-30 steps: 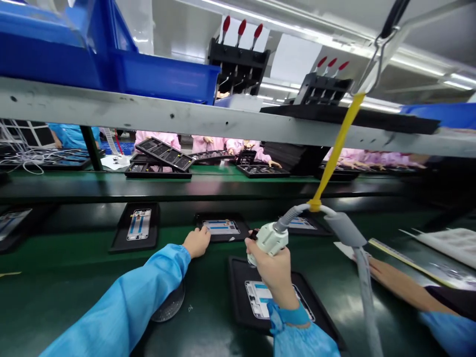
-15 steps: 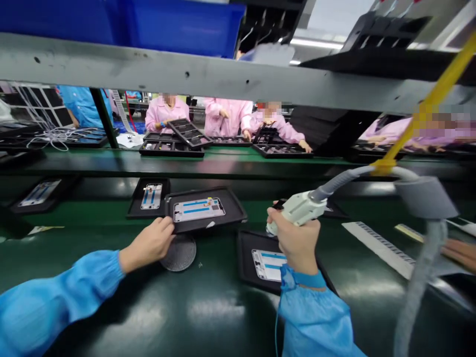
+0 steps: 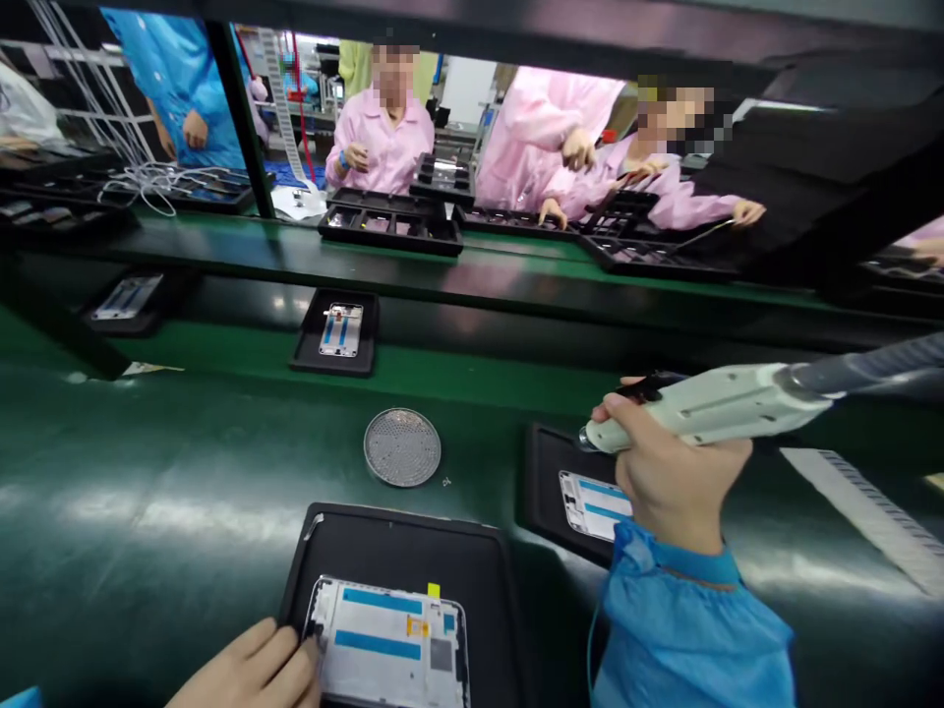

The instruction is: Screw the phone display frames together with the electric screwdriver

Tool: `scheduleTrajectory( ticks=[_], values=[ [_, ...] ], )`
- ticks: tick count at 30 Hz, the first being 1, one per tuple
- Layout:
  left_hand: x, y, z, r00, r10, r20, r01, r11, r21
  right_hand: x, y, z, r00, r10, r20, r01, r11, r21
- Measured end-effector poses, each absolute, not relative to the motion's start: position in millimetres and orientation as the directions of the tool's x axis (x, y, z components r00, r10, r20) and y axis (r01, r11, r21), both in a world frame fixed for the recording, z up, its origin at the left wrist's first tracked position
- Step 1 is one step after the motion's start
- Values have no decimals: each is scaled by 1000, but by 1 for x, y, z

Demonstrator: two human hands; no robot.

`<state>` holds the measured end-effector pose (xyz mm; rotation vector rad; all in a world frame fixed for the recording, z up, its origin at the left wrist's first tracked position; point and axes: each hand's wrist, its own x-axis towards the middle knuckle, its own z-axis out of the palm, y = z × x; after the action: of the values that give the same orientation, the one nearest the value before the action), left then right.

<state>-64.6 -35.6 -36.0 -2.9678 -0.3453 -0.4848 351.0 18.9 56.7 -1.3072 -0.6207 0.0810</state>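
Observation:
My left hand [image 3: 255,671] grips the left edge of a black tray [image 3: 398,541] near the bottom of the view. On that tray lies a white phone frame [image 3: 390,644] with blue strips and a yellow tab. My right hand [image 3: 668,467] is wrapped round a pale ionizer-like air gun [image 3: 737,403] with a grey hose, its nozzle pointing left. Under the nozzle sits a second black tray [image 3: 546,492] with another phone frame [image 3: 594,506], partly hidden by my right hand. A round dish of tiny parts [image 3: 402,448] stands between the two trays, farther back.
Beyond the bench, a black tray with a phone frame [image 3: 333,329] and another at the far left [image 3: 127,298] rest on the green strip. A raised shelf [image 3: 295,251] crosses behind, with people in pink and blue at work. A paper strip [image 3: 870,511] lies right.
My left hand has brought the black tray with its phone frame down towards me. The view has tilted lower, and my right hand with the air gun appears farther right.

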Motion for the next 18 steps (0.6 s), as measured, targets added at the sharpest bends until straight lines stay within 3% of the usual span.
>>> scheduleTrajectory(
  ticks=[5, 8, 13, 18],
  values=[
    [-12, -5, -1, 960, 55, 274, 76, -995, -68, 319, 18, 53, 791, 539, 289, 201, 217, -955],
    [-1, 3, -11, 960, 83, 268, 93, -995, -27, 296, 21, 48, 733, 640, 230, 105, 227, -968],
    [4, 13, -30, 944, 137, 299, 136, -990, 21, 257, 45, 44, 547, 796, 258, 82, 256, -963],
    [12, 20, -39, 906, 173, 386, 153, -985, 81, 235, 75, 32, 491, 833, 254, 32, 274, -961]
  ],
)
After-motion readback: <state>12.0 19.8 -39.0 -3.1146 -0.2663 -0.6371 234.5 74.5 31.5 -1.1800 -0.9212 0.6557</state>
